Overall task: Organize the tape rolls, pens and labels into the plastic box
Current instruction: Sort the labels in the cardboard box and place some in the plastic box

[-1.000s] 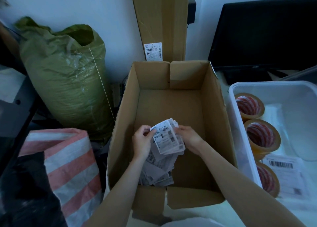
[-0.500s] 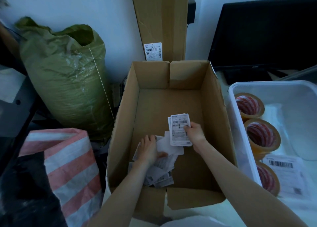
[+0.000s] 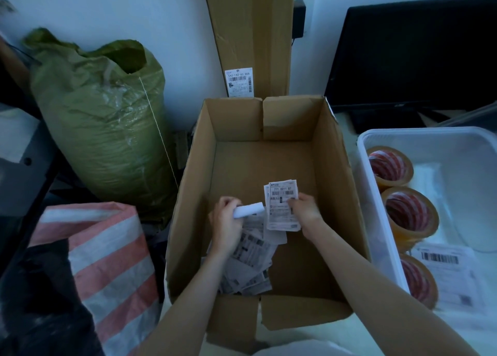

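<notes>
Both my hands are inside an open cardboard box point(image 3: 338, 183). My right hand point(image 3: 305, 207) grips a small stack of printed barcode labels point(image 3: 281, 207) by its right edge. My left hand point(image 3: 224, 215) pinches a single white label point(image 3: 248, 209), curled and lifted off the loose pile of labels point(image 3: 247, 261) on the box floor. To the right stands the clear plastic box point(image 3: 365, 172) with three brown tape rolls, the far one point(image 3: 390, 167), the middle one point(image 3: 410, 215) and the near one point(image 3: 416, 280), in a row along its left side, and a large label sheet point(image 3: 451, 272) beside them. No pens are visible.
A green sack point(image 3: 107, 129) and a red-and-white striped bag point(image 3: 107, 261) stand left of the cardboard box. A tall flat carton point(image 3: 250, 32) leans on the wall behind it. A dark monitor point(image 3: 414, 54) is at the back right.
My hands separated: the right carried the label stack to the right side of the box, while the left dropped to the pile and lifted one curled label.
</notes>
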### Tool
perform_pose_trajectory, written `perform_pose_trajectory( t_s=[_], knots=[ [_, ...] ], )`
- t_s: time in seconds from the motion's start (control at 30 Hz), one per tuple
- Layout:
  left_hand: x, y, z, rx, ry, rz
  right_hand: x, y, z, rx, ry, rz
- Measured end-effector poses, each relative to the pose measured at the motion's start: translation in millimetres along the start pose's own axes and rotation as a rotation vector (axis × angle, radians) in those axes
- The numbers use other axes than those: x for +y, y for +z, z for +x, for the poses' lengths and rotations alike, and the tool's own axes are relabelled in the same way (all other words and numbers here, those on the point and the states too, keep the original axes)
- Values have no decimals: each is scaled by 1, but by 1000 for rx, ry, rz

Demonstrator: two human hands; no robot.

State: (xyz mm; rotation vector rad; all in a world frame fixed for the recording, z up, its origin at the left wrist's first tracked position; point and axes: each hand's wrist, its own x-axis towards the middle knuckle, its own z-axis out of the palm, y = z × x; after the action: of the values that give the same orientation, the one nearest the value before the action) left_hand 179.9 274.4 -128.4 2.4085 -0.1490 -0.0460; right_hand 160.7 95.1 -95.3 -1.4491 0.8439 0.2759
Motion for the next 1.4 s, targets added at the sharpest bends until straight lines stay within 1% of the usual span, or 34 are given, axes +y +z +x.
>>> perform_pose_trajectory(
  t_s=[0.03,0.1,0.17,0.3,0.37,0.43,0.47,0.5,0.57,0.63,0.67,0.7,0.73,0.8,0.9,0.97,1.03,1.07,1.1,1.2,1.23,1.27,1.3,1.4],
  knots=[
    [2,-2,-1,55,65,14,-1,0,0,-25,18,13],
    [2,-5,-4,131,241,139,-2,2,-1,-95,52,61],
    [2,-7,-5,147,347,248,-2,4,-3,-174,61,93],
    [3,-8,-4,127,383,371,0,3,-3,-321,10,28],
    [5,-9,-5,117,372,398,1,2,-2,-330,-6,-21],
    [6,-8,-7,108,298,399,2,2,-1,-303,-17,-15],
    [7,-6,-7,123,222,343,2,1,-1,-286,-28,-2],
    [9,-6,-6,153,125,241,1,0,-1,-268,-37,11],
    [10,-8,-3,171,-133,-107,1,-1,-1,-227,-52,26],
    [12,-12,-1,105,-397,-477,1,-1,1,-200,-71,22],
    [12,-14,1,69,-500,-601,1,-1,1,-193,-77,16],
    [11,-15,1,22,-541,-630,1,-1,1,-193,-84,6],
    [11,-17,0,-14,-517,-595,1,-1,1,-202,-91,-9],
    [12,-17,-2,-46,-385,-489,1,0,-1,-245,-103,-54],
    [17,-15,-6,-76,-251,-429,1,2,-5,-314,-118,-161],
    [17,-15,-8,-91,-211,-404,1,4,-7,-294,-141,-214],
    [14,-12,-6,-84,-200,-312,-1,4,-8,-207,-170,-208],
    [12,-11,-4,-111,-186,-200,-2,3,-9,-153,-183,-173],
    [10,-10,-2,-183,-162,-32,-3,2,-10,-105,-195,-130],
    [12,-13,-2,-600,-45,527,-5,-1,-10,-31,-222,-69],
    [13,-13,-4,-690,16,658,-6,-1,-10,-27,-227,-60],
    [12,-14,-6,-732,73,752,-6,0,-10,-27,-223,-51],
    [11,-13,-7,-739,110,802,-6,0,-10,-27,-217,-37],
    [8,-10,-7,-725,139,858,-6,2,-10,-30,-201,-20]
  ],
)
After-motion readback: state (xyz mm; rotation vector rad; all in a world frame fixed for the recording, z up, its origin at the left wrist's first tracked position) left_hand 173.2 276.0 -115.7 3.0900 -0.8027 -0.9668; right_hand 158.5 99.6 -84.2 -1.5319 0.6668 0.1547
